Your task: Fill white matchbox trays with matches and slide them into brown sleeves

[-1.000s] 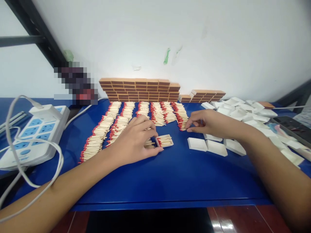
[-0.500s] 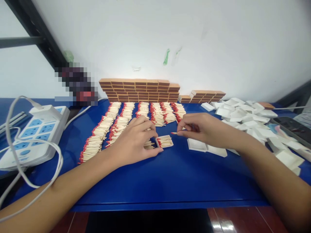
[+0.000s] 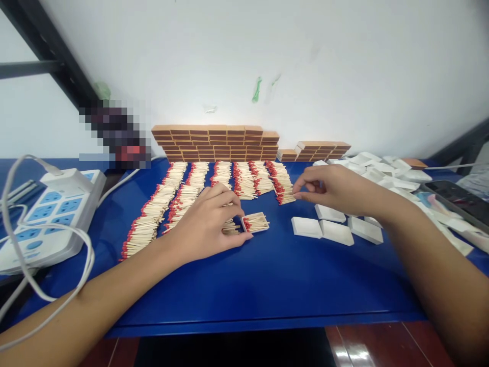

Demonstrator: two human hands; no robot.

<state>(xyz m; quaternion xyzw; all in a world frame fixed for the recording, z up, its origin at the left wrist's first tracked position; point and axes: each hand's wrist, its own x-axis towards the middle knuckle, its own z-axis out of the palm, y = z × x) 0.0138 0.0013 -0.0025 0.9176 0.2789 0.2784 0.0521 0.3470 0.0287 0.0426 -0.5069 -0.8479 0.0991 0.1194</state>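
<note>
A small white matchbox tray (image 3: 256, 223), partly filled with red-tipped matches, lies on the blue table (image 3: 267, 280). My left hand (image 3: 208, 224) is curled beside it, with thumb and fingertips gripping the tray's left end. Several rows of loose matches (image 3: 214, 186) lie behind it. My right hand (image 3: 332, 188) hovers at the near end of the rightmost match row (image 3: 280, 182), its fingertips pinched together on matches there.
Brown matchbox sleeves are stacked like bricks against the wall (image 3: 214, 142), with a lower stack (image 3: 323, 149) to the right. Empty white trays (image 3: 336, 229) lie near my right arm, more are heaped behind (image 3: 382, 171). A phone (image 3: 454, 196) lies at the right, a power strip (image 3: 49, 214) with cables at the left.
My right hand carried a match from the pile to the tray half a second ago, then swung back to the rightmost row. My left hand stayed on the tray.
</note>
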